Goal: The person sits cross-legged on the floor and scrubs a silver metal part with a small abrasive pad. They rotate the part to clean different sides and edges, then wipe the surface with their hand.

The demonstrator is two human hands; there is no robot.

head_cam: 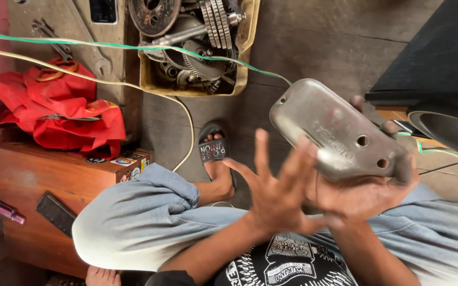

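Note:
My right hand point(367, 185) holds a grey metal engine cover point(335, 130) from below, fingers wrapped around its far edge. The cover is oblong, dull and greasy, with two bolt holes near its right end. My left hand point(279, 185) is spread wide just left of the cover, fingertips touching or nearly touching its near edge, holding nothing. Both hands hover above my lap, over light grey trousers point(139, 222).
A yellow tray point(242, 63) of gears and engine parts sits on the concrete floor ahead. A red cloth point(64, 111) lies on a wooden box point(43, 180) at left, with wrenches point(75, 47) beyond. Green and cream cables point(133, 50) cross the floor. A black seat point(436, 63) stands at right.

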